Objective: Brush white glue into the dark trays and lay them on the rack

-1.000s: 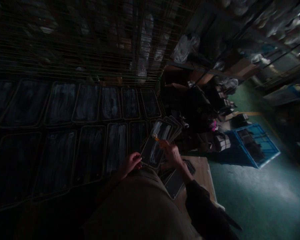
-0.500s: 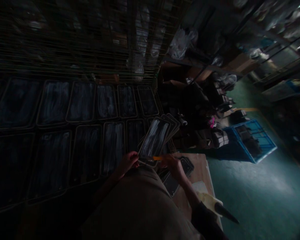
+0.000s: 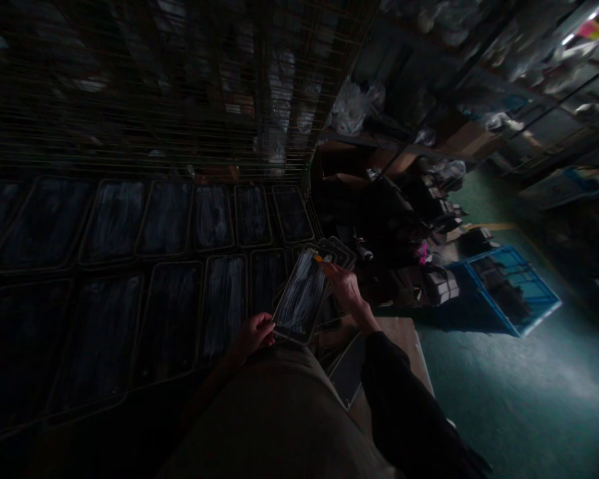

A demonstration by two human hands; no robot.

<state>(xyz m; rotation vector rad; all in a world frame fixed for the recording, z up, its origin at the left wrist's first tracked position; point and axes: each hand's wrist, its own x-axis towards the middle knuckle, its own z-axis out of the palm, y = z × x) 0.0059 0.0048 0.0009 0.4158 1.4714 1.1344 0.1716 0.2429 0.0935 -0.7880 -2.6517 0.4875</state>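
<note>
A dark rectangular panel (image 3: 302,293) with a pale rim and wet-looking white streaks lies tilted in front of me, over a fanned stack of similar panels (image 3: 342,249). My left hand (image 3: 258,330) pinches its lower left corner. In my right hand (image 3: 344,286), over the panel's upper right part, is a brush (image 3: 319,258) with an orange handle. Its bristles are hard to make out at the panel's far end. More dark panels (image 3: 348,372) lie on the wooden board to the right, partly hidden by my right forearm.
Two rows of streaked panels (image 3: 112,219) spread out to the left. Behind them rises a wire mesh (image 3: 180,133). Dark stacked goods (image 3: 436,279) and a blue-framed cart (image 3: 514,293) stand at the right on the green floor. A wooden board (image 3: 404,332) is beside my right arm.
My right hand has moved the brush from the panel's near end to its far end. My left hand stays at the corner. The view has shifted slightly.
</note>
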